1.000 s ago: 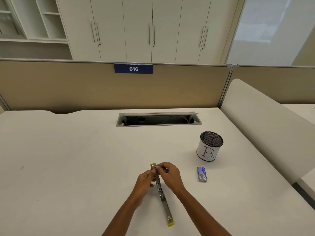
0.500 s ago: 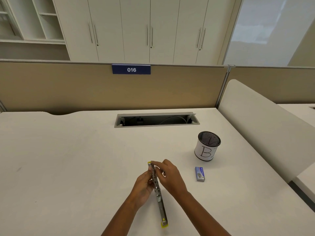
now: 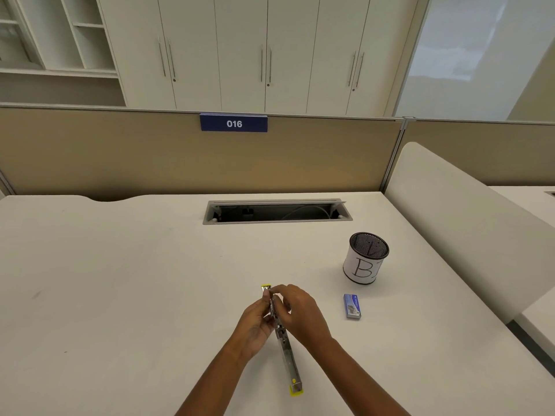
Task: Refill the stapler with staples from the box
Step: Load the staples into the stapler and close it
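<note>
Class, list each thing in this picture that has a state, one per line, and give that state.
stapler: swung open flat, held in both hands
left hand: gripping the stapler
right hand: fingers pinching at the stapler's far end
staple box: closed, lying flat, untouched
mesh cup: upright
cable hatch: lid open
cabinet doors: shut

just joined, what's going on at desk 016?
A person has the stapler swung fully open on the desk, both hands at its far half: left hand, right hand. The staple box lies shut to the right, untouched, near the mesh pen cup. Whether staples are in yet can't be seen.
</note>
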`<state>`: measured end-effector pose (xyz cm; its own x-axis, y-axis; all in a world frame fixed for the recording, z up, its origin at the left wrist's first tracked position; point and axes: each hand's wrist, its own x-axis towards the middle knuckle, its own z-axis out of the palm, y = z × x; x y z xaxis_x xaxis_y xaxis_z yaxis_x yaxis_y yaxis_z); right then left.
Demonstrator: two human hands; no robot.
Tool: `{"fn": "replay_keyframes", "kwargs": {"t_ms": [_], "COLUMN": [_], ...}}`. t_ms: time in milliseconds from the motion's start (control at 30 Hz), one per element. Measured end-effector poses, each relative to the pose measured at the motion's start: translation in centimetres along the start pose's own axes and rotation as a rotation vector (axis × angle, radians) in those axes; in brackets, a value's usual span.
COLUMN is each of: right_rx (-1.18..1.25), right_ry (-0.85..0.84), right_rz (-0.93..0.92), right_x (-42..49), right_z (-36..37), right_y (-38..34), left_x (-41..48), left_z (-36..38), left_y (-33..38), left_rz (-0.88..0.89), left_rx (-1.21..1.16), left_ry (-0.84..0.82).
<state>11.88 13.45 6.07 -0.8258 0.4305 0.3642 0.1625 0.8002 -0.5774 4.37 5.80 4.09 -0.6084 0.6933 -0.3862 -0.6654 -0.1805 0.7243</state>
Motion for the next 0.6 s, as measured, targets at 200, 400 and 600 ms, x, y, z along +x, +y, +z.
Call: {"fn": "replay_keyframes", "kwargs": {"t_ms": [200,400,600], "right_rx": [0.031,0.047,0.062], "right_ry": [-0.029,-0.053,-0.026], "right_rz": [0.033,0.058,0.066], "right_x": [-0.8,-1.3,-1.2], "right_z": [0.2,0.0,0.1], "right_y": [-0.4,-0.5,-1.0], "left_x": [0.3,0.3,0.2], "left_z": [0.2,0.2,0.3], "left_y": [0.2,0.1,0.3], "left_rz": [0.010,0.010,0.006], "left_rx": [-0.033,-0.070,-0.073], "left_ry": [0.015,0.028,0.050]}}
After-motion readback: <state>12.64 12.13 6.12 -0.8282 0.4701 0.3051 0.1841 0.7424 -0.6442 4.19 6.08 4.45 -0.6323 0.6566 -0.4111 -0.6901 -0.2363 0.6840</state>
